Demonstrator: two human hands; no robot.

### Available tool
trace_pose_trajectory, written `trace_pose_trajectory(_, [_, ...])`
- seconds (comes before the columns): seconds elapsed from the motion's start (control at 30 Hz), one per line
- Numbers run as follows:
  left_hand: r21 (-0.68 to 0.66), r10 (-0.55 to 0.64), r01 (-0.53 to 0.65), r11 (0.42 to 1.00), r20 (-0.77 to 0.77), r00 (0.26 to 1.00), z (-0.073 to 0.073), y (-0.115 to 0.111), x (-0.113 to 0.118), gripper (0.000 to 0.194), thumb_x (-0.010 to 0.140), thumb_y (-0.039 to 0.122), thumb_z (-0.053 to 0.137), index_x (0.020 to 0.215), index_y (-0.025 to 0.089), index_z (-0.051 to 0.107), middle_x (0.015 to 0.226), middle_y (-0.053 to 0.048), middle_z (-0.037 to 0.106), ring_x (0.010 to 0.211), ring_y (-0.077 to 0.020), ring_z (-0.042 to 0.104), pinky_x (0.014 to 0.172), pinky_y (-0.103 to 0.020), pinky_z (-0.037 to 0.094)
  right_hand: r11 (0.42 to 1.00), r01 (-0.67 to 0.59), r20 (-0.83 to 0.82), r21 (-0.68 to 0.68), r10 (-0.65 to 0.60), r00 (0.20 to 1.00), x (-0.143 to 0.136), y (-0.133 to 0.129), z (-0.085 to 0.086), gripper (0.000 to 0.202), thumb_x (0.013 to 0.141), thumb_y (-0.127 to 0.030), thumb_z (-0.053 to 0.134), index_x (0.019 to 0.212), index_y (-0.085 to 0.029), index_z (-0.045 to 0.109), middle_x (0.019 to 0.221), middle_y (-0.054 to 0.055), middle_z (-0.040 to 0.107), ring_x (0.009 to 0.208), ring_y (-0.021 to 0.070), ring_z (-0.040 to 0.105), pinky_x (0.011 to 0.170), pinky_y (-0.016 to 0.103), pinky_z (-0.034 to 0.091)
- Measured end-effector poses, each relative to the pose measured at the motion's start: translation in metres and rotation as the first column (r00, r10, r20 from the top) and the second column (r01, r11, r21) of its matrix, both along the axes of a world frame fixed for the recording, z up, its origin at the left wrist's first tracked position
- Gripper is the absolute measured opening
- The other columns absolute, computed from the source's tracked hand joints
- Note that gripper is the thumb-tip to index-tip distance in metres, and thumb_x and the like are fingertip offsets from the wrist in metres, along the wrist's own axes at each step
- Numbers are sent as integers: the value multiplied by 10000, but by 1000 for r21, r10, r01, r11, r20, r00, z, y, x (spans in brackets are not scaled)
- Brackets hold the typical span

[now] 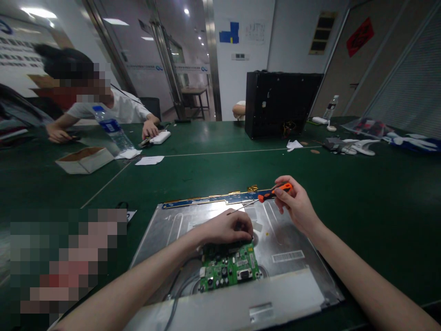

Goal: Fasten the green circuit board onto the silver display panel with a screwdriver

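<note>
My right hand (292, 202) grips the orange-and-black handle of a screwdriver (275, 191) above the panel's far right part. Its thin shaft slants left and down, with the tip near the back of my left hand. My left hand (234, 227) has its fingers curled down at the far right corner of a green circuit board (229, 266); whatever is between the fingertips is hidden. The board lies on the metal back of a flat display panel (289, 276), with grey cables at its left. A narrow blue circuit strip (206, 200) runs along the panel's far edge.
On the green table (379, 197) are a small open box (86, 160), a tilted water bottle (112, 126) and white paper (149, 160). A large black-backed monitor (280, 105) stands across from me. A co-worker (120, 108) sits at the far left. Bags and gloves lie far right.
</note>
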State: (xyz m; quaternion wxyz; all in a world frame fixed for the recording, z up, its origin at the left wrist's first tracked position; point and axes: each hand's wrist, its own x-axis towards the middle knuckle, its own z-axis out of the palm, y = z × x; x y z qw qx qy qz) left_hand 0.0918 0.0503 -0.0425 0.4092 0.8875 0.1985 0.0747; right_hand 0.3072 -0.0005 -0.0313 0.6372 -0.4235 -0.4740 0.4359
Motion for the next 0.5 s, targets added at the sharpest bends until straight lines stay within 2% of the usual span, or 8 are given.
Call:
trace_pose_trajectory(0.13, [-35, -3, 4, 999, 24, 1000, -1, 1, 0, 31, 821, 188, 692, 826, 158, 696, 775, 4, 672, 728, -140, 598, 667, -211, 427, 1000, 22, 7, 18, -22, 1000, -2, 0, 5, 398, 706, -414, 770, 939, -215, 516, 634, -65, 544, 409, 72, 435, 351, 187, 341])
trace_pose_trajectory(0.37, [-39, -36, 37, 999, 39, 999, 0, 3, -1, 31, 811, 144, 686, 835, 154, 703, 799, -8, 681, 763, -157, 612, 692, -229, 440, 994, 39, 100, 98, -49, 994, -10, -6, 15, 354, 789, -408, 701, 1031, -211, 535, 730, -31, 573, 475, 89, 487, 371, 200, 387])
trace_pose_trajectory(0.43, [-57, -45, 48, 997, 40, 998, 0, 4, -2, 66, 794, 123, 690, 849, 158, 705, 827, -12, 691, 795, -164, 620, 715, -233, 449, 987, 21, 194, 161, -52, 980, -15, -10, 19, 355, 835, -382, 658, 1118, -218, 519, 784, -14, 588, 527, 103, 534, 410, 210, 422])
trace_pose_trajectory(0.5, [-82, -44, 48, 996, 40, 998, -2, 4, -2, 83, 786, 104, 681, 847, 157, 702, 831, -12, 694, 795, -164, 625, 714, -233, 456, 959, -5, 385, 285, -110, 916, -21, -13, 24, 375, 888, -345, 595, 1225, -235, 471, 826, -3, 598, 592, 120, 576, 484, 234, 467])
